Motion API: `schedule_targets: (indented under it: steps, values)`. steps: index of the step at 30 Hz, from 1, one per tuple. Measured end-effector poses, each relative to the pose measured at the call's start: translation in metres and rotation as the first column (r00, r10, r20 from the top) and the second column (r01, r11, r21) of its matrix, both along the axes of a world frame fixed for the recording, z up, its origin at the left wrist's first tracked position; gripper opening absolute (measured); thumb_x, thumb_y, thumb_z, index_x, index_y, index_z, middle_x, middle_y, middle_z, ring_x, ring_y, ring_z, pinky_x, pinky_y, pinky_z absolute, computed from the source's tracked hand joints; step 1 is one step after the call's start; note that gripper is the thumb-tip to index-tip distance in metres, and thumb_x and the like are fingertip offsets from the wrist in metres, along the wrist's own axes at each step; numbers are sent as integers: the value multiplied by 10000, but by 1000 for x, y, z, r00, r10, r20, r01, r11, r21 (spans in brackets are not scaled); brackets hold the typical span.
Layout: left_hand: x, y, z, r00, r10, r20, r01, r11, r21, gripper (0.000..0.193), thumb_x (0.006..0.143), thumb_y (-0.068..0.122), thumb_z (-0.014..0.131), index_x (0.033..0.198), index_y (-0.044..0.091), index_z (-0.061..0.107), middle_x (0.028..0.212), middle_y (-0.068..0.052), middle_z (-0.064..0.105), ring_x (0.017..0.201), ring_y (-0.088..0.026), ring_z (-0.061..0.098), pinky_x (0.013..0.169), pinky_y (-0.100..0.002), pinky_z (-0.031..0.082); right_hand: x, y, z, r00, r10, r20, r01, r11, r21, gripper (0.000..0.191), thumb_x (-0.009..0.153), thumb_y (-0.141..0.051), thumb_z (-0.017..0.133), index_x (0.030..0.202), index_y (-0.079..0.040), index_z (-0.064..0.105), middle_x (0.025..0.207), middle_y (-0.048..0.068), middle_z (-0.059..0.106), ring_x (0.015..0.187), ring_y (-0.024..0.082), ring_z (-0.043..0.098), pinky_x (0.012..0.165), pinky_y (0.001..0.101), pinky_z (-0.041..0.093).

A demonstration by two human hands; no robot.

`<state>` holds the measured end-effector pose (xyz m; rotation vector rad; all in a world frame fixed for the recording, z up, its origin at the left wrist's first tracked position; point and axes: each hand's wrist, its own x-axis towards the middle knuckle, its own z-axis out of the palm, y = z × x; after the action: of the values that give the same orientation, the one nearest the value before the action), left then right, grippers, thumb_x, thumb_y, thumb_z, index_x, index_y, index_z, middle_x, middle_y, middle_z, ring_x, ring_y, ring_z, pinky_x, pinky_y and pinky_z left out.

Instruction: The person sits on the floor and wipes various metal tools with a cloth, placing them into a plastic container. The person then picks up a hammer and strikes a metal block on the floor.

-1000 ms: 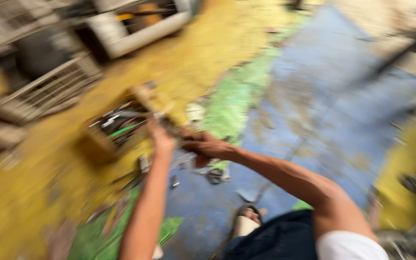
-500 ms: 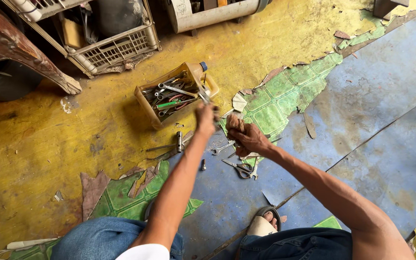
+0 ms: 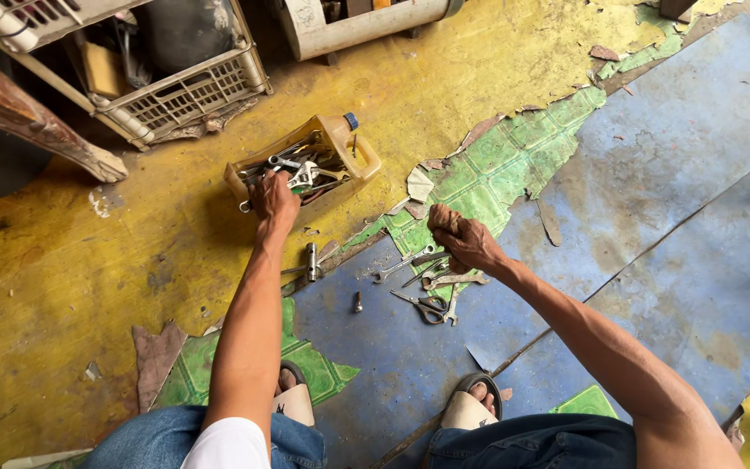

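left hand (image 3: pixel 273 196) is reaching up-frame into the tool bin (image 3: pixel 366 158), a cut-open yellowish plastic jug lying on its side just left of centre in the upper half. fingers curled down among the wrenches (image 3: pixel 299 167) inside; can't tell if it actually has one pinched or is just resting on them. bin's long axis runs lower left to upper right, blue cap (image 3: pixel 351 121) at the upper-right end. left hand is on it; right hand (image 3: pixel 462 241) is well apart, lower and to the right.

right hand is closed in a loose fist at frame centre, hanging over the loose tools (image 3: pixel 431 282) spread on the floor: a few spanners and scissors (image 3: pixel 423 305). can't tell if the fist holds anything. a socket piece (image 3: pixel 312 260) lies between the two arms.

surface: worn floor, peeling yellow paint (image 3: pixel 71 278) on the left, green patterned sheet (image 3: pixel 505 165) torn through the middle, blue sheet (image 3: pixel 679 174) on the right. plastic crate (image 3: pixel 184 95) upper left. person is squatting, sandals at the bottom edge.
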<state>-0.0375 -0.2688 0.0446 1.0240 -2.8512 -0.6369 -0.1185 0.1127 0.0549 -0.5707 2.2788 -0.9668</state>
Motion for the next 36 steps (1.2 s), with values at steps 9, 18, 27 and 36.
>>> schedule_targets:
  steps: [9,18,27,36]
  values:
    - [-16,-11,-19,919,-371,-132,335,913,-235,595,678,-3,763,1254,38,618,1479,-218,484,1382,-448,438,1131,-502,339,10,14,-5,1000,-7,-27,9,999,54,347,935,-314,694,810,5,640,667,109,625,623,197,597,588,388,514]
    - [-11,-4,-20,964,-245,107,248,969,-18,666,892,-24,666,1498,143,447,1553,-281,381,1299,-466,487,1116,-603,324,7,30,-28,999,-44,13,41,984,171,373,934,-363,686,830,-5,685,702,125,679,652,215,660,623,411,538]
    - [-17,-20,-32,969,-168,-179,163,986,-44,721,830,-128,582,1503,93,445,1556,-275,423,1406,-421,411,1168,-531,338,17,18,-6,999,3,48,-4,999,35,317,945,-306,680,852,-6,637,726,83,637,670,175,581,645,378,529]
    - [-29,5,-35,855,-87,-512,70,996,-52,697,743,-148,568,1408,51,503,1464,-301,445,1355,-419,385,1095,-493,384,10,34,-15,994,29,-106,-36,997,-66,272,950,-270,672,876,-9,666,701,70,628,648,130,592,598,345,521]
